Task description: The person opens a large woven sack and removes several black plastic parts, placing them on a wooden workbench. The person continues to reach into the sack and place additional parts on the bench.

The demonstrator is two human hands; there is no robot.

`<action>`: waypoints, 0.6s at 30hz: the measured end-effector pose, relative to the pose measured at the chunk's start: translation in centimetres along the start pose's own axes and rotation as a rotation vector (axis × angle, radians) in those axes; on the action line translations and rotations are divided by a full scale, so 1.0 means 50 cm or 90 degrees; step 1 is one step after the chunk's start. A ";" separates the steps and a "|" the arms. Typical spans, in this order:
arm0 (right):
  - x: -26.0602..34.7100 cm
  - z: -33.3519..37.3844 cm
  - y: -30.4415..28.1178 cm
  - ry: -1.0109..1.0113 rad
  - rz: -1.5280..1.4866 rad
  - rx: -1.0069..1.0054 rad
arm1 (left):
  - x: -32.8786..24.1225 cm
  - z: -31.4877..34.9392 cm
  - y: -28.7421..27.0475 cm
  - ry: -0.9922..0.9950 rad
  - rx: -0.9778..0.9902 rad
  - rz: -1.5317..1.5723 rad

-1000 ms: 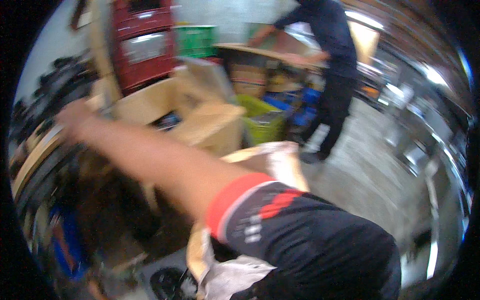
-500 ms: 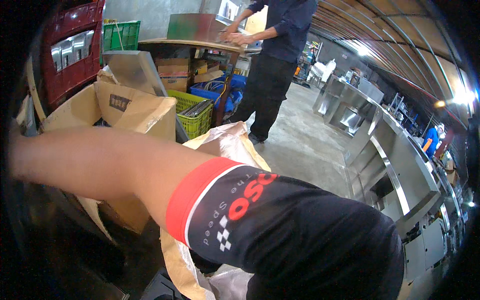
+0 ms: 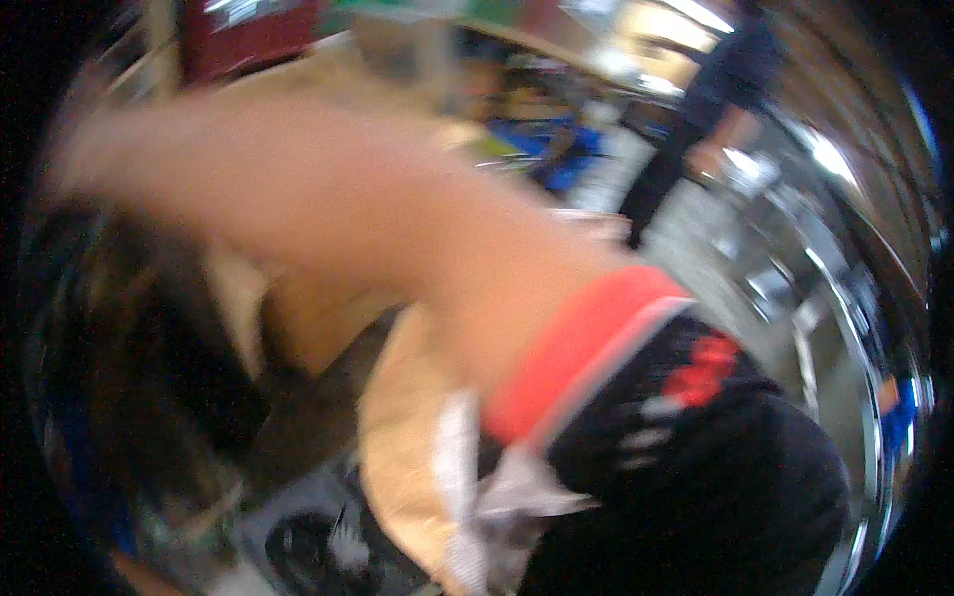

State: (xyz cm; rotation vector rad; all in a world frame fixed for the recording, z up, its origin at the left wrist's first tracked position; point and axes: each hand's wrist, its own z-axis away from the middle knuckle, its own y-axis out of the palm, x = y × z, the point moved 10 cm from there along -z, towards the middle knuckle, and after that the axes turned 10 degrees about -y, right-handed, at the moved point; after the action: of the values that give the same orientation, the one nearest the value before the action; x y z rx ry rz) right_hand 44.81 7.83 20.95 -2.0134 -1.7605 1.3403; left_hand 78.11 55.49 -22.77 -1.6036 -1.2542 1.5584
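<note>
My bare right arm (image 3: 328, 189) crosses the view from a black sleeve with a red cuff (image 3: 586, 358) at the lower right. It reaches toward the left rim, where darkness and motion smear its far end. The fingers cannot be made out, nor whether they hold anything. Behind and below the forearm is a brown cardboard box (image 3: 323, 313), partly hidden. Below my upper arm stands an open tan sack (image 3: 402, 447) with a whitish lining. A dark grey object (image 3: 318, 546), too blurred to name, lies beside the sack. My left hand does not show.
Another person in dark clothes (image 3: 686, 109) stands beyond my arm at the upper right, one arm hanging low. Blue containers (image 3: 561, 149) sit beneath a table (image 3: 537, 38) at the back. Shiny metal pieces (image 3: 770, 288) line the right side. A dark red panel (image 3: 248, 35) rises at upper left.
The view has swung and blurred, and my right arm sits farther right and higher. More of the sack and dark object shows. The other person's visible arm has dropped from the table.
</note>
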 end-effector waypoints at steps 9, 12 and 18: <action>0.110 0.027 -0.258 0.025 0.037 -0.163 | 0.111 0.206 -0.256 -0.097 -0.130 -0.131; 0.097 0.020 -0.276 0.054 0.020 -0.141 | 0.053 0.212 -0.407 -0.045 -0.211 -0.022; 0.072 0.051 -0.263 -0.003 0.013 -0.189 | -0.087 0.356 -0.679 -0.023 -0.344 0.024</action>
State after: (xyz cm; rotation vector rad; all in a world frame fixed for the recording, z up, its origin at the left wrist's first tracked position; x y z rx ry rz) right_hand 33.27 13.78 25.83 -2.1790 -2.0496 1.1469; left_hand 53.64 61.46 6.42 -1.9336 -1.7817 1.3400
